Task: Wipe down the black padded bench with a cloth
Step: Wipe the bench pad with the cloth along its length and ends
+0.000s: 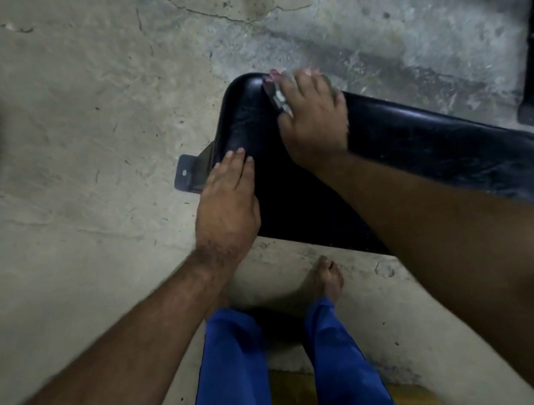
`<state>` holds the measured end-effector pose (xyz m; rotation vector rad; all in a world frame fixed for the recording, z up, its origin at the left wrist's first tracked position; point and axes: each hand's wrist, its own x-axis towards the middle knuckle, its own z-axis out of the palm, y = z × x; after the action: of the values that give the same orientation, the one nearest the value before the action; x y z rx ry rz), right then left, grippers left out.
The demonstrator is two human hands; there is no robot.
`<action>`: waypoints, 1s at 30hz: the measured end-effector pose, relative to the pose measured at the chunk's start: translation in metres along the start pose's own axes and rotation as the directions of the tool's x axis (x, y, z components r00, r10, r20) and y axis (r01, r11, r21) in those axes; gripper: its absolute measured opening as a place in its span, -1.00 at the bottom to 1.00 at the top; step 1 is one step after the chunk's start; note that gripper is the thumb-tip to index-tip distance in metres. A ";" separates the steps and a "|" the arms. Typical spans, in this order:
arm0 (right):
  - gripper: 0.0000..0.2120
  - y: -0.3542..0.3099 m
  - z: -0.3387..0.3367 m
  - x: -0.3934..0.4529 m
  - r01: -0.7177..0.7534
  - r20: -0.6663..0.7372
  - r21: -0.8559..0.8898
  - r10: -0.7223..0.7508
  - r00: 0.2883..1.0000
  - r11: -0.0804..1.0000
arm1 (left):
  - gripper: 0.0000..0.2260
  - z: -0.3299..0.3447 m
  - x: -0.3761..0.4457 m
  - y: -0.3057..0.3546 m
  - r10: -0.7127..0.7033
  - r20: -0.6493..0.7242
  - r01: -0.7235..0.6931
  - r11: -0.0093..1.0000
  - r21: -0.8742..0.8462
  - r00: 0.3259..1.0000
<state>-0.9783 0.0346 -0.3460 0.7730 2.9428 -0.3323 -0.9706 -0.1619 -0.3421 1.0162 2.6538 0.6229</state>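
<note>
Left hand [228,204] lies flat, fingers straight and together; right hand [313,115] presses palm-down, arm extended.

A glossy black padded bench [422,141] runs rightward; a crumpled pale cloth [276,91] lies near its rounded end.

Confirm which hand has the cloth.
The right hand, pressing the cloth onto the bench near its rounded end. The left hand lies flat and empty on the near edge.
</note>
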 end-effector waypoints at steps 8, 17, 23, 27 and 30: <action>-0.30 0.048 -0.013 -0.009 -0.158 -0.003 -0.014 0.158 0.987 0.987 | -0.52 0.011 0.019 0.020 0.048 0.078 -0.049 0.999 0.009 0.996; -0.32 0.070 -0.011 -0.051 -0.348 -0.002 0.042 0.349 0.937 0.936 | -0.51 0.015 0.027 0.035 0.158 0.143 -0.164 0.986 0.033 0.977; -0.29 0.081 0.010 -0.141 0.169 -0.014 -0.063 -0.170 0.985 0.984 | -0.55 0.014 0.022 0.041 0.143 0.094 -0.137 0.988 -0.065 0.985; -0.31 0.054 0.015 -0.148 -0.329 -0.103 0.038 0.331 0.938 0.944 | -0.55 0.019 0.019 0.048 0.166 0.124 -0.157 0.985 -0.075 0.978; -0.32 0.065 0.022 -0.189 0.198 -0.001 -0.067 -0.198 0.980 0.978 | -0.56 0.023 0.024 0.059 0.191 0.134 -0.183 0.980 -0.073 0.972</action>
<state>-0.7813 -0.0047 -0.3546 0.4749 3.0267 -0.2429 -0.9460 -0.0992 -0.3366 1.2539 2.4220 0.6396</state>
